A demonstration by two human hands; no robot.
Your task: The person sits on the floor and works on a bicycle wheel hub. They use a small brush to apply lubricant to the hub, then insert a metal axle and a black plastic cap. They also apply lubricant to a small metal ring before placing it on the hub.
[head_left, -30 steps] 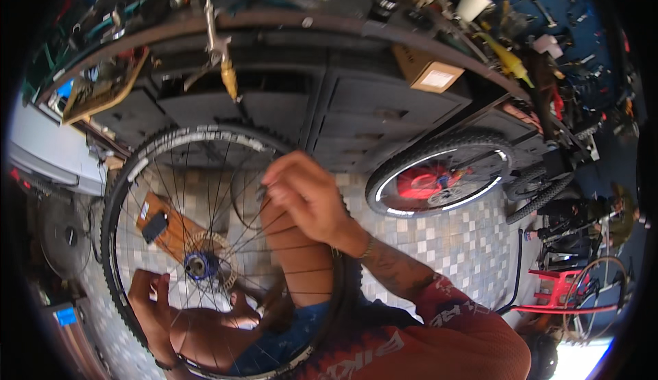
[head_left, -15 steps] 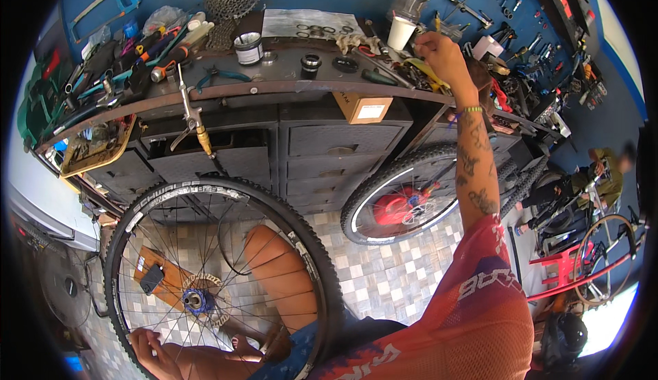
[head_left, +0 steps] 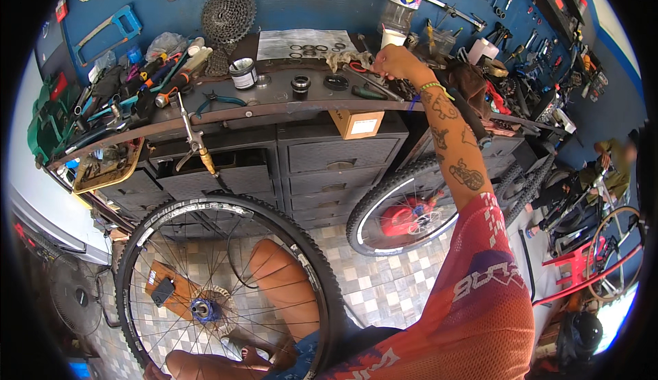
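Note:
My right hand (head_left: pixel 395 63) reaches over the workbench, its fingers curled together in front of a white cup (head_left: pixel 392 38). Whether something small sits in those fingers is hidden. A clear plastic bottle (head_left: pixel 399 11) stands behind the cup, and a crumpled rag (head_left: pixel 343 60) lies just left of the hand. Before me a bicycle wheel (head_left: pixel 334 298) with a knobby black tyre and blue hub (head_left: pixel 203 309) leans near my legs. My left hand (head_left: pixel 156 372) is at the lower edge, closed at the wheel's rim and partly cut off.
On the bench (head_left: pixel 274 108) lie an open tin (head_left: pixel 243 73), black rings on a white sheet (head_left: pixel 274 39), pliers (head_left: pixel 219 99) and many tools. An air gun (head_left: pixel 194 137) hangs at the front. Another wheel (head_left: pixel 356 226) leans on the drawers. A person (head_left: pixel 610 167) is at far right.
My right hand has moved left, from beside the cup to in front of it, and its fingers have drawn together. My left hand has sunk toward the lower edge. The view has shifted slightly.

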